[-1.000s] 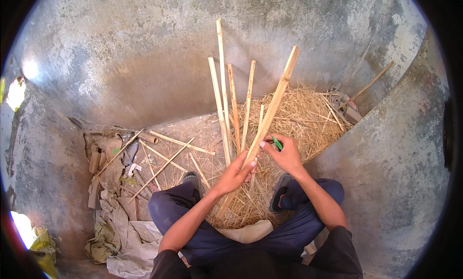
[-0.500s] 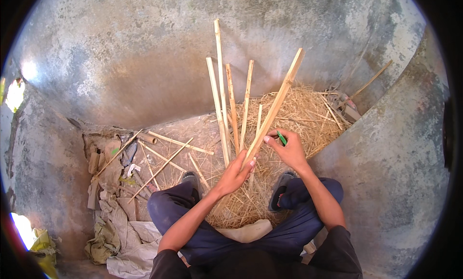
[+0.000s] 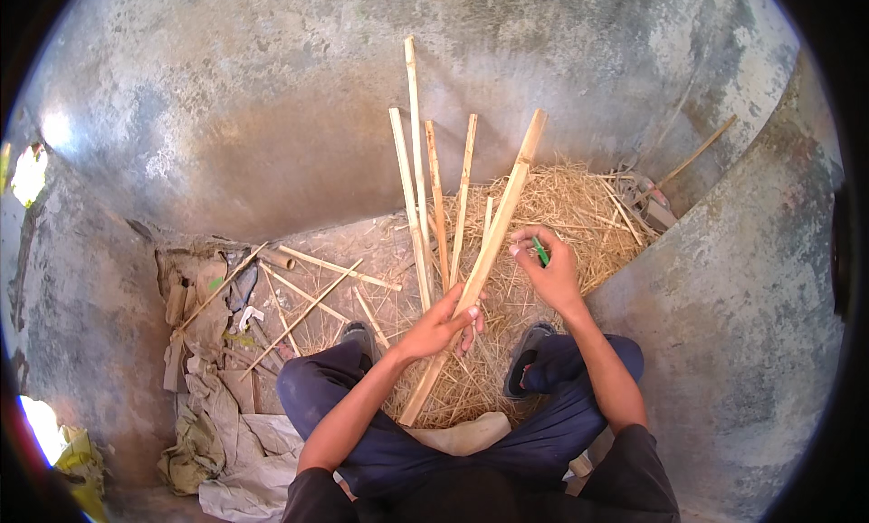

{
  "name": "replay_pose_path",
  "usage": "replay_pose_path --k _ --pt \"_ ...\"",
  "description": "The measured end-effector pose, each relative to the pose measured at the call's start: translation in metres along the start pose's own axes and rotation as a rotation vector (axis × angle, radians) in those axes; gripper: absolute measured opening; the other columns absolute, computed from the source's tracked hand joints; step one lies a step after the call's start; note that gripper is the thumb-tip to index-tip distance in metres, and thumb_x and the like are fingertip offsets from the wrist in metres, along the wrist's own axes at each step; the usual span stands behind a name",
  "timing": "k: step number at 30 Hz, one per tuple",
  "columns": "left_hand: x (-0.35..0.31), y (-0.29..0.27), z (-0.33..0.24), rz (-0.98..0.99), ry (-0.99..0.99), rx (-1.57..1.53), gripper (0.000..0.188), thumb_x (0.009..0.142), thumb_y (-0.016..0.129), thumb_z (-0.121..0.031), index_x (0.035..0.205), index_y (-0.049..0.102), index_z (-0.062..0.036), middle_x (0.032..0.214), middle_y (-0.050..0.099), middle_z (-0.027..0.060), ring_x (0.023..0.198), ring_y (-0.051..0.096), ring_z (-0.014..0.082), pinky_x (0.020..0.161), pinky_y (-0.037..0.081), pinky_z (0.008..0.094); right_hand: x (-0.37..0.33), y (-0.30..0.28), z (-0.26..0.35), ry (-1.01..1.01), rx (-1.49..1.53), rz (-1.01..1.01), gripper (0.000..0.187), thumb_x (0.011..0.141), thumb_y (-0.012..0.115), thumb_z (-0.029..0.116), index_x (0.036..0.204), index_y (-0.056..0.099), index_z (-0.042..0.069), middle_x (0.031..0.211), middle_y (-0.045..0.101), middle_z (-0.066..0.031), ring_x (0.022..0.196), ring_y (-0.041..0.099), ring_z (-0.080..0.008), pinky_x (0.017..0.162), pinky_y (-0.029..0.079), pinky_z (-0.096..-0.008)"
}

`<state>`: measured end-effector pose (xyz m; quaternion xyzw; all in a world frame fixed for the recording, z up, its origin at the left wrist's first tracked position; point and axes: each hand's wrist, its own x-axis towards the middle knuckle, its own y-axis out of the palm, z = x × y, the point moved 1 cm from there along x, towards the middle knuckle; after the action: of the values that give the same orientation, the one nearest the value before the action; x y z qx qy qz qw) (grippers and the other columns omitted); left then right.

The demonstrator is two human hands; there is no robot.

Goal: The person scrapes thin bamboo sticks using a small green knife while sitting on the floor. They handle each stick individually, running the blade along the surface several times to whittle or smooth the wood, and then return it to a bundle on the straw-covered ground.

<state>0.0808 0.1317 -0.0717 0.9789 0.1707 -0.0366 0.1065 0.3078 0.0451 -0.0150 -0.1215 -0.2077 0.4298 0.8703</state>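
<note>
I sit with both knees apart over a heap of straw (image 3: 561,206). My left hand (image 3: 444,324) grips a long split bamboo strip (image 3: 493,242) that slants from near my lap up toward the wall. My right hand (image 3: 548,270) is beside the strip's upper part, fingers curled around a small green tool (image 3: 539,250). Several more bamboo strips (image 3: 416,170) lean upright against the grey wall just left of the held one.
Loose thin sticks (image 3: 308,297) lie on the ground to the left. Crumpled sacks and cloth (image 3: 217,414) pile at the lower left. A concrete wall (image 3: 742,306) rises close on the right. Scrap wood (image 3: 647,202) sits behind the straw.
My right hand has drawn slightly away from the strip with the green tool. The left hand keeps its hold on the strip, which has barely shifted.
</note>
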Motion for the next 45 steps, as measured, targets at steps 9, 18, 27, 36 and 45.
replay_pose_path --k 9,18,27,36,45 --pt "-0.007 0.000 -0.025 0.133 -0.105 -0.100 0.038 0.116 0.055 -0.026 0.148 0.046 -0.0065 0.093 0.066 0.0068 0.064 0.066 0.0147 0.059 0.057 0.0290 -0.001 0.007 -0.010 0.066 0.235 0.204 0.027 0.102 0.077 0.023 0.117 0.078 0.001 0.090 0.078 -0.0033 0.086 0.069 -0.0080 0.081 0.054 -0.0276" --pt "-0.015 0.004 -0.024 -0.143 -0.166 -0.024 0.027 0.119 0.049 -0.036 0.120 0.055 -0.0099 0.079 0.048 -0.0031 0.058 0.047 0.0069 0.050 0.042 0.0251 -0.004 0.003 0.011 0.038 -0.130 0.206 0.029 0.104 0.073 0.028 0.117 0.075 0.003 0.086 0.075 -0.0074 0.077 0.069 -0.0123 0.073 0.052 -0.0301" --pt "-0.012 0.000 -0.029 -0.278 -0.147 0.103 0.030 0.112 0.065 -0.036 0.123 0.060 -0.0090 0.073 0.050 -0.0049 0.054 0.046 0.0059 0.047 0.038 0.0252 -0.026 0.025 0.003 -0.451 -0.368 0.268 0.030 0.104 0.069 0.034 0.114 0.070 0.006 0.089 0.074 -0.0144 0.078 0.074 -0.0365 0.064 0.055 -0.0445" --pt "-0.012 0.003 -0.031 -0.285 -0.096 0.144 0.035 0.110 0.069 -0.035 0.127 0.063 -0.0054 0.066 0.055 -0.0029 0.047 0.052 0.0070 0.043 0.042 0.0266 -0.042 0.040 0.005 -0.603 -0.431 0.183 0.020 0.096 0.078 0.023 0.109 0.073 0.009 0.088 0.071 -0.0096 0.074 0.073 -0.0310 0.061 0.056 -0.0427" --pt "-0.005 0.000 -0.011 -0.438 0.127 0.430 0.037 0.114 0.061 -0.037 0.121 0.068 -0.0008 0.072 0.060 0.0018 0.061 0.055 0.0081 0.055 0.047 0.0314 -0.040 0.040 0.008 -0.550 -0.434 0.141 0.019 0.095 0.079 0.024 0.105 0.075 0.008 0.084 0.070 -0.0095 0.070 0.072 -0.0305 0.060 0.056 -0.0420"
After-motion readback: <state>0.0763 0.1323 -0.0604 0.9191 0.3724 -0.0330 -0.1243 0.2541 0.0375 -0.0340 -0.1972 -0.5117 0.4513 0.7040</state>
